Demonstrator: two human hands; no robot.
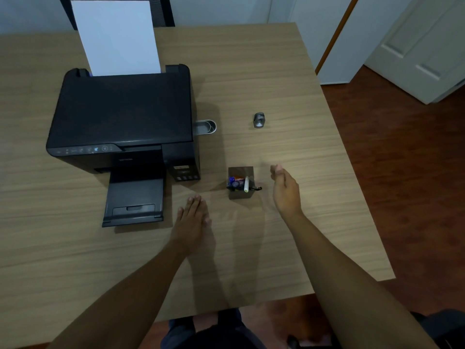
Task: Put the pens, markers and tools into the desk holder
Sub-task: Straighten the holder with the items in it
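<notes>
Desk holder (240, 183) just left of right hand (285, 191) fingertips, already stuffed: white marker (246, 184), blue pens; right fingers loosely curled, holding nothing; left hand (192, 220) flat, released, holder just beyond-right of fingertips; likely last check: steady holder, seat leaning marker upright

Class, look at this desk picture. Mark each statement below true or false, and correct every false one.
1. The desk holder already has pens and markers in it. True.
2. The right hand is gripping a marker. False: it is empty, open beside the holder.
3. The left hand lies flat on the table, holding nothing. True.
4. The holder sits on top of the printer. False: it stands on the table, to the right of the printer.
5. A sheet of white paper stands up at the back of the printer. True.
6. The small grey object is inside the holder. False: it sits apart, farther back on the table.
</notes>
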